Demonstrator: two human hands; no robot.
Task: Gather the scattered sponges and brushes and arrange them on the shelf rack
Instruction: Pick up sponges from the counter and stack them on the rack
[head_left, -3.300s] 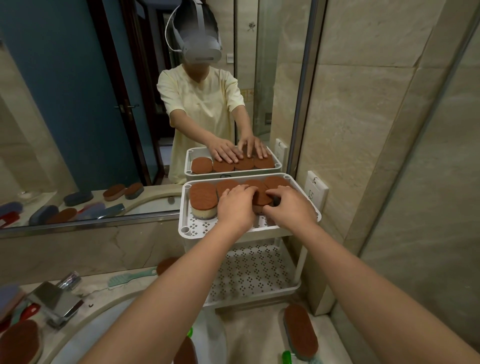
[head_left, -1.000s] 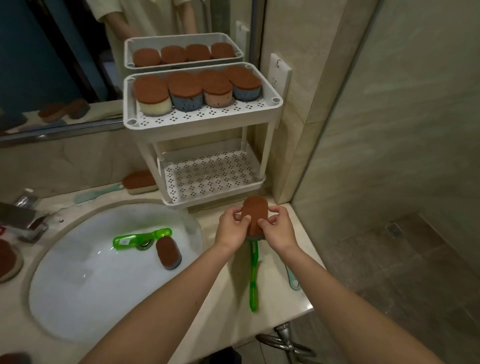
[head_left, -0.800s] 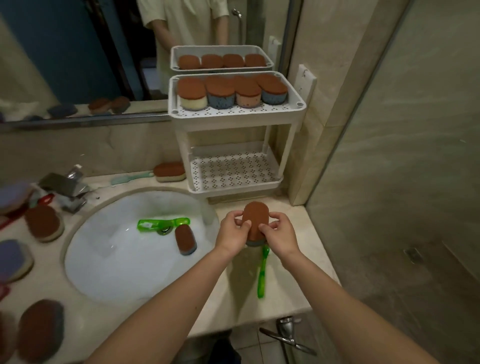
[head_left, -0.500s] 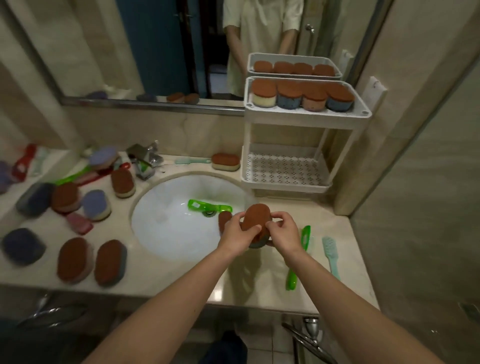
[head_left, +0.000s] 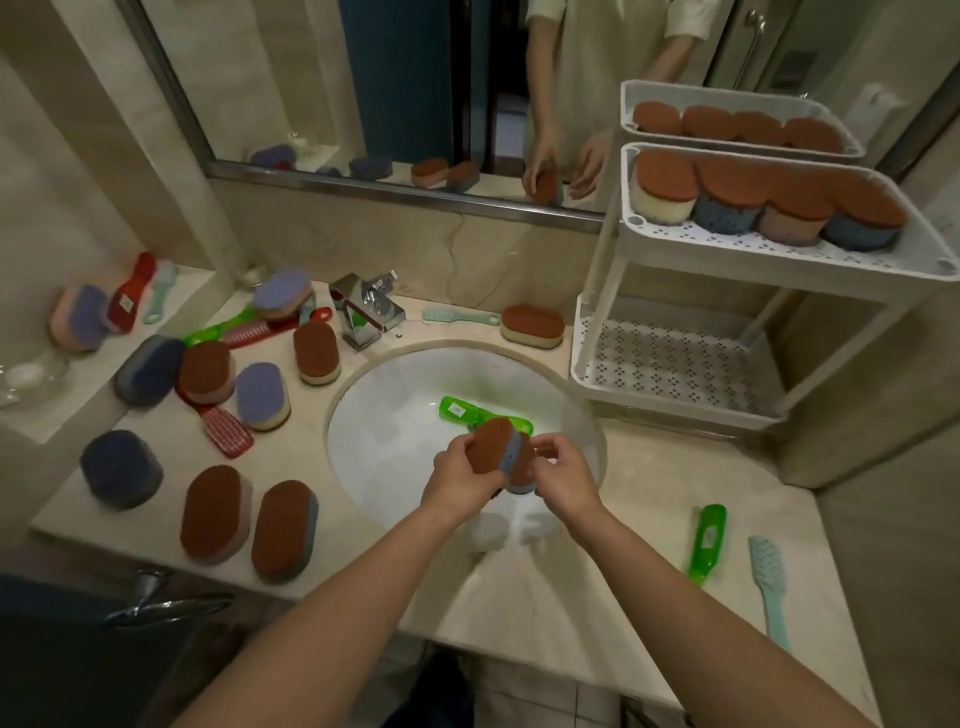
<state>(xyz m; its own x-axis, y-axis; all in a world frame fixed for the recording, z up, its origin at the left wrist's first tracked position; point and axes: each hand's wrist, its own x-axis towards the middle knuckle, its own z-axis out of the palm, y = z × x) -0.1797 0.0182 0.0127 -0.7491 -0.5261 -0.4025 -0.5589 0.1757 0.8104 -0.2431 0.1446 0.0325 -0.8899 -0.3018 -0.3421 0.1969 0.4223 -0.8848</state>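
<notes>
My left hand (head_left: 457, 483) grips a brown-faced sponge with a blue-grey base (head_left: 491, 444) above the sink (head_left: 395, 447). My right hand (head_left: 558, 473) hovers just right of it with its fingers loosely curled, beside a second brown sponge (head_left: 521, 467) in the basin. A green brush (head_left: 467, 413) lies in the sink behind them. The white two-tier rack (head_left: 779, 262) stands at the right, with several brown-topped sponges (head_left: 727, 195) in a row on its top shelf. Its lower shelf (head_left: 670, 364) is perforated. More sponges (head_left: 215, 512) lie on the left counter.
A chrome faucet (head_left: 366, 309) stands behind the basin, with a teal brush (head_left: 457, 315) and a sponge (head_left: 532, 325) beside it. A green brush (head_left: 706, 543) and a teal brush (head_left: 769, 587) lie on the right counter. A red brush (head_left: 226, 428) lies among the left sponges. A mirror spans the back wall.
My view swung left, away from the rack. The sponge I lifted from the right counter has moved over the sink. My right hand has let go of it; the left still holds it.
</notes>
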